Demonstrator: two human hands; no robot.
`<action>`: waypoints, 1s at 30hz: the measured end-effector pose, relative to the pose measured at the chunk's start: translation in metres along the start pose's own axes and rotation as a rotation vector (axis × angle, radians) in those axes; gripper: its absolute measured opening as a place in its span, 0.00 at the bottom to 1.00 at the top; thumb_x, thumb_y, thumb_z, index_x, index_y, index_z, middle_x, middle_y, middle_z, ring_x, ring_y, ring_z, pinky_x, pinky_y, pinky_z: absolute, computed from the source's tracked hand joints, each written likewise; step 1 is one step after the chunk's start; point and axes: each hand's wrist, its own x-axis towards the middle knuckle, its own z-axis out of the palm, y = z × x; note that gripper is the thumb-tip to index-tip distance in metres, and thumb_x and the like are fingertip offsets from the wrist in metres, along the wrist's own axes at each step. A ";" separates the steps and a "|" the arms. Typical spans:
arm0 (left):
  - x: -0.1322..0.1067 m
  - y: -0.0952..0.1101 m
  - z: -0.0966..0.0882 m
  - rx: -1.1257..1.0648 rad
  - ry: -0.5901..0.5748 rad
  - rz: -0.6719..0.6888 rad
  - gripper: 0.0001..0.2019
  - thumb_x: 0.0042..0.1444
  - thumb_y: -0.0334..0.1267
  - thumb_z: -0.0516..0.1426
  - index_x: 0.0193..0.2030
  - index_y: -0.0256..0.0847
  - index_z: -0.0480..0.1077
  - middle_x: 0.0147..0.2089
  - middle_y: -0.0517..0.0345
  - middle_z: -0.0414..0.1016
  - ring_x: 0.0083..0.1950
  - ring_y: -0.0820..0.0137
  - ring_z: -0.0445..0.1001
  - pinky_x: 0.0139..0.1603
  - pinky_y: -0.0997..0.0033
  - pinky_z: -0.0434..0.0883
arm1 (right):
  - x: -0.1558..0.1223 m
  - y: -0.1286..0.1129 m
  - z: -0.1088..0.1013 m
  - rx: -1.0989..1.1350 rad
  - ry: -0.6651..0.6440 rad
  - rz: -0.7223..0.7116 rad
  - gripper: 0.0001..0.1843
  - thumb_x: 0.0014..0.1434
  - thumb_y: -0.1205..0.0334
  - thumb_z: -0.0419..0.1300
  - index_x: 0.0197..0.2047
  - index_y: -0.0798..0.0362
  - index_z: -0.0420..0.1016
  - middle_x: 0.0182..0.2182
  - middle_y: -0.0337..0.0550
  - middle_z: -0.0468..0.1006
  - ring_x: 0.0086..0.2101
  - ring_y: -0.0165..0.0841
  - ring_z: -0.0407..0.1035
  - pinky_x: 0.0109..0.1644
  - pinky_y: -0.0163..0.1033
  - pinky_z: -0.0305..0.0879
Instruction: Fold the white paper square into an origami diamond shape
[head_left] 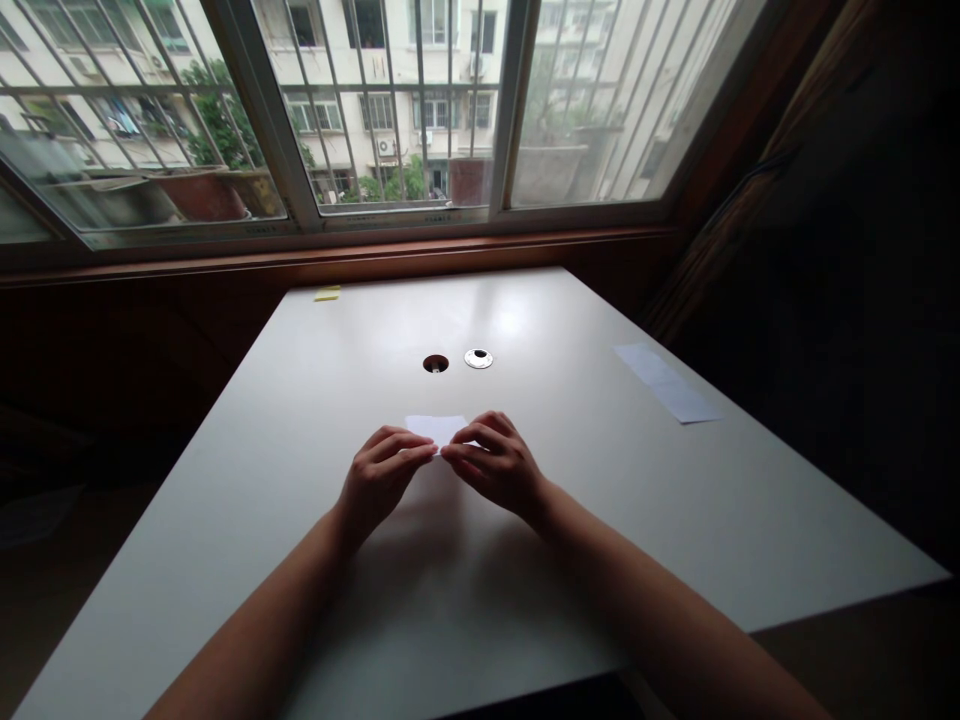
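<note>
Left hand (381, 472) and right hand (493, 466) pinch the paper (436, 427) at six o'clock (fingertips nearly touching); even pressure should keep it flat.

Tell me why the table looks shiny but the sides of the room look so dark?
Head view: daylight comes through the window, leaving a pale glare on the far half of the table; head view: the room's sides fall nearly black; head view: the left hand and right hand, pinching the white paper, cast soft shadows toward the camera.
</note>
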 end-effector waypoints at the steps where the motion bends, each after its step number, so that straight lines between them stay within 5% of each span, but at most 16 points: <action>1: 0.000 0.000 0.000 0.000 0.013 0.007 0.15 0.59 0.29 0.60 0.51 0.50 0.76 0.46 0.54 0.79 0.47 0.65 0.73 0.48 0.61 0.75 | 0.000 -0.001 0.000 -0.001 0.008 -0.004 0.08 0.61 0.63 0.62 0.44 0.44 0.78 0.37 0.41 0.79 0.39 0.36 0.67 0.46 0.45 0.63; 8: 0.001 -0.002 0.000 -0.003 0.123 -0.008 0.14 0.58 0.28 0.61 0.48 0.49 0.77 0.45 0.55 0.80 0.46 0.66 0.75 0.47 0.61 0.75 | 0.002 0.002 -0.003 -0.015 0.082 -0.018 0.07 0.59 0.66 0.65 0.41 0.46 0.78 0.35 0.39 0.79 0.38 0.35 0.66 0.44 0.44 0.63; 23: 0.004 -0.006 -0.013 -0.153 0.318 -0.292 0.07 0.60 0.33 0.61 0.43 0.45 0.79 0.44 0.54 0.79 0.46 0.66 0.77 0.49 0.59 0.75 | 0.000 0.022 -0.016 -0.029 0.198 0.093 0.07 0.58 0.69 0.64 0.38 0.46 0.78 0.33 0.41 0.77 0.36 0.35 0.66 0.44 0.45 0.66; 30: 0.003 -0.012 -0.016 -0.158 0.288 -0.274 0.07 0.60 0.33 0.61 0.43 0.45 0.79 0.44 0.54 0.78 0.46 0.66 0.77 0.49 0.60 0.75 | -0.002 0.028 -0.014 0.041 0.206 0.185 0.14 0.59 0.64 0.65 0.49 0.45 0.76 0.40 0.45 0.75 0.42 0.38 0.68 0.47 0.47 0.70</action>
